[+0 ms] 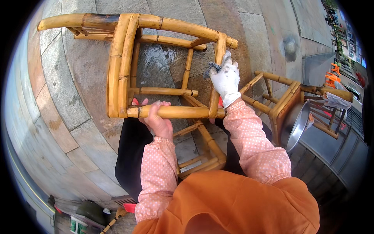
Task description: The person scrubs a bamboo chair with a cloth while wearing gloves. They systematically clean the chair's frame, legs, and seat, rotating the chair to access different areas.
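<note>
A bamboo chair (175,25) lies tipped over in front of my knees, its legs pointing right and its backrest left. My left hand (159,120), bare, grips the near leg pole (181,112) of the chair. On my right hand (226,79) is a white work glove with dark stains. It presses a grey scouring pad (211,69), seemingly of steel wool, against the bamboo crosspiece (219,52) at the leg ends. A dark scorched band (102,19) marks the far pole near the backrest.
To the right stands a second bamboo chair (257,103) with a metal basin (298,125) on its seat and a whitish cloth (337,101) over its back. Another bamboo piece (210,140) is beneath me. Wet patches (152,55) mark the stone paving (87,67). Orange stools (332,78) stand far right.
</note>
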A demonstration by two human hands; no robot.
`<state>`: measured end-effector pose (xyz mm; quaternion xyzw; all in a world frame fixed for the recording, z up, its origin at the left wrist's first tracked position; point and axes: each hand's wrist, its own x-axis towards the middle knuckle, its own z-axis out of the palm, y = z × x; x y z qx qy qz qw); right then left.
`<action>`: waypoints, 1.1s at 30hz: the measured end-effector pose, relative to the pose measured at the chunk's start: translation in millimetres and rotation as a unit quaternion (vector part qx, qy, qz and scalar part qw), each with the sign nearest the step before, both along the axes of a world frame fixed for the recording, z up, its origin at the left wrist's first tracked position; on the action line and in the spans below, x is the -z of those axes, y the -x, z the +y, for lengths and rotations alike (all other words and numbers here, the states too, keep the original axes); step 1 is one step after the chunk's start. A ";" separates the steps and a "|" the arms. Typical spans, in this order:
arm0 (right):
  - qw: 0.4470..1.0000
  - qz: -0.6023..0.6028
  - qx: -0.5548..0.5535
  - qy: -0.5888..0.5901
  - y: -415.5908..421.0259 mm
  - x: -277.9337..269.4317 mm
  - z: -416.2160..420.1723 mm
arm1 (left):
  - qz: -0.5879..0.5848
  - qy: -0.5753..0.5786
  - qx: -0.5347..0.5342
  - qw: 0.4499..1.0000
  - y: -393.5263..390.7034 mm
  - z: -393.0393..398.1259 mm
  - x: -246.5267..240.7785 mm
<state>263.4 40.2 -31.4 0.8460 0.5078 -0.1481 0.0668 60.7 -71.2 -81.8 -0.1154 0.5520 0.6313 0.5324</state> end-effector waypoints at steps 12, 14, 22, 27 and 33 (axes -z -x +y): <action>0.994 -0.071 0.065 0.048 -23.1 9.6 90.4 | -0.040 0.018 -0.021 0.999 -15.9 12.3 -30.1; 0.996 -0.067 0.040 0.036 -14.0 10.2 62.4 | -0.034 0.023 -0.034 0.999 -12.7 13.3 -25.5; 0.999 0.027 -0.040 0.005 -20.2 18.9 -23.4 | -0.051 -0.008 0.000 0.999 2.2 -0.4 -16.2; 0.988 0.108 0.049 -0.104 -110.7 68.6 79.6 | -0.032 -0.005 0.001 0.999 -19.1 5.5 -15.4; 0.997 0.072 0.007 -0.039 -57.3 51.1 20.8 | -0.029 -0.004 0.009 1.000 -9.7 -1.4 -10.6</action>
